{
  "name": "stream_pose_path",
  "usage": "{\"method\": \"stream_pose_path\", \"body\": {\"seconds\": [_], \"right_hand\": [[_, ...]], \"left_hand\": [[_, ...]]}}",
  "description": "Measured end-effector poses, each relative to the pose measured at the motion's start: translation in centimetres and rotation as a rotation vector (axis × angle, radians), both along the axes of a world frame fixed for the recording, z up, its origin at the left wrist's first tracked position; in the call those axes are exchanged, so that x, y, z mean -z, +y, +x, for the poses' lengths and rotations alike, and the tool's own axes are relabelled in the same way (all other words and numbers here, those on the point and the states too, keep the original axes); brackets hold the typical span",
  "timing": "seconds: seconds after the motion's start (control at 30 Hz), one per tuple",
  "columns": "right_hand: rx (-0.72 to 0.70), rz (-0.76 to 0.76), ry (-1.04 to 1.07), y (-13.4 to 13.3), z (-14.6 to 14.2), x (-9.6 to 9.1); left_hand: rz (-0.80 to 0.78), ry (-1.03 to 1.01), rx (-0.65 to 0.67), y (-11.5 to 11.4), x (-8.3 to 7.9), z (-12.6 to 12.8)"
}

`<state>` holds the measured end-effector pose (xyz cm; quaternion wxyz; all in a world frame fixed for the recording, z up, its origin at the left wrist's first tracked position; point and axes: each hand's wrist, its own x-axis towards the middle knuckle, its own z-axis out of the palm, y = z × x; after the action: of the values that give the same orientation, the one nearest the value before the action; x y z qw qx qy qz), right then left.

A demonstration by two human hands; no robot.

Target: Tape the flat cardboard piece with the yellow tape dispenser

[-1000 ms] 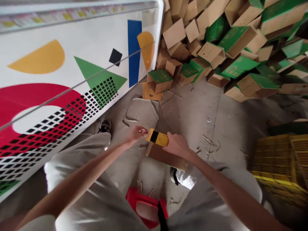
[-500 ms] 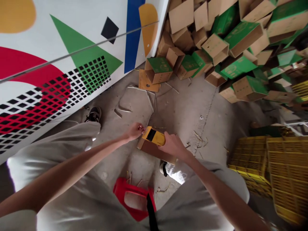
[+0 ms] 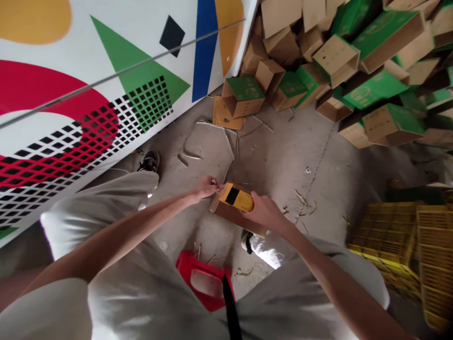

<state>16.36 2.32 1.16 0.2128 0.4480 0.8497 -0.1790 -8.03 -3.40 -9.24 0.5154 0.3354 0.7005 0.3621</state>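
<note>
Now my right hand (image 3: 265, 211) wraps round a yellow tool (image 3: 244, 200) near a cardboard box (image 3: 240, 221); my left hand (image 3: 205, 187) curls at the tool's front, its hold unclear.

On my feed the hand tool (image 3: 241, 200) in the right fingers (image 3: 255, 202) is yellow, crossed by a black band. Just below it, the cardboard box (image 3: 235, 218) is plain brown. Beyond the fingers and leftward, the white panel (image 3: 134, 33) carries red, green, blue, orange and black shapes, plus a grid of black squares. Farther right I get brown-and-green cartons (image 3: 377, 84) and yellow crates (image 3: 384, 231); nearer me, pale grey trousers (image 3: 141, 302).
</note>
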Motion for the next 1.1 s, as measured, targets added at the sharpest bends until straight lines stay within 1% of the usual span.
{"method": "stream_pose_path", "body": {"seconds": [0.07,0.13,0.2,0.27,0.33,0.43,0.53,0.63,0.73,0.83,0.9,0.97,1.1], "right_hand": [[0.012,0.007,-0.014,0.3,0.6,-0.1],[0.028,0.020,-0.028,0.7,1.4,-0.1],[0.039,0.032,-0.050,1.2,2.3,0.0],[0.037,0.030,-0.069,1.4,2.8,0.2],[0.028,0.007,-0.090,1.4,2.9,0.6],[0.012,-0.015,-0.130,1.0,2.3,1.2],[0.015,0.008,-0.157,0.7,1.8,1.6],[0.014,0.018,-0.156,0.6,1.4,1.6],[0.008,0.005,-0.151,0.6,1.4,1.2],[-0.002,0.015,-0.149,0.8,1.9,1.0],[0.004,0.019,-0.150,1.0,2.4,1.1],[0.007,0.017,-0.166,1.2,2.9,1.4],[-0.027,0.033,-0.212,1.3,3.6,2.1]], "left_hand": [[-0.010,0.009,-0.030,0.2,0.5,-1.3],[-0.011,0.014,-0.061,0.3,1.1,-3.3],[-0.005,0.014,-0.086,-0.1,1.8,-5.2],[-0.008,0.010,-0.098,-0.8,2.7,-6.6],[-0.013,0.001,-0.100,-1.5,3.8,-7.1],[-0.013,-0.011,-0.095,-2.0,5.8,-6.9],[-0.008,-0.027,-0.090,-1.5,7.6,-6.6],[-0.008,-0.042,-0.104,-0.9,8.9,-7.0],[-0.011,-0.034,-0.138,-1.3,9.5,-9.2],[-0.025,0.012,-0.206,-2.7,9.7,-12.4],[-0.040,0.036,-0.227,-3.7,9.8,-13.8],[-0.058,0.045,-0.237,-4.2,10.2,-13.9],[-0.079,0.030,-0.248,-4.3,11.9,-11.4]]}}
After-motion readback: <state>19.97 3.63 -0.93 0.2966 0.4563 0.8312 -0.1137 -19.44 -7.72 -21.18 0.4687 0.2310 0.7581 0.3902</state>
